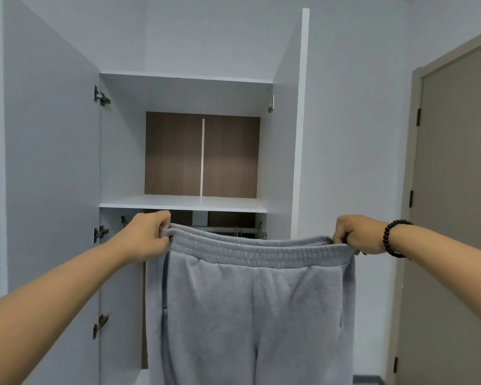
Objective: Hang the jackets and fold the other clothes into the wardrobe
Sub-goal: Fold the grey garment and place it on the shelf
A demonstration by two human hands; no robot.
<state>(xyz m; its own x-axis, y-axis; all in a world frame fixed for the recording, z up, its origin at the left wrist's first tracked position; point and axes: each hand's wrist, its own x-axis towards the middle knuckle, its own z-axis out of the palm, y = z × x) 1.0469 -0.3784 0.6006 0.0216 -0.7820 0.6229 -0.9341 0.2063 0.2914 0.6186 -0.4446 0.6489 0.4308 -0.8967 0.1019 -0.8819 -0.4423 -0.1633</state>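
Grey sweatpants (258, 309) hang spread in front of the open wardrobe (122, 151), below the front edge of its white shelf (182, 204). My left hand (145, 237) pinches one end of the waistband, my right hand (357, 234) the other. I judge this the start of folding: next I must bring the two ends together, leg onto leg. Open doors flank me; the shelf above looks free for the folded piece.

Grey sweatpants (250, 307): legs cut off at 6 o'clock edge. Hanging rail (228, 229) mostly hidden behind waistband; blue item on it too small to identify. Left hand (147, 236), right hand (357, 234): fingertips buried in fabric. Brown door (456, 218) cropped at 3 o'clock.
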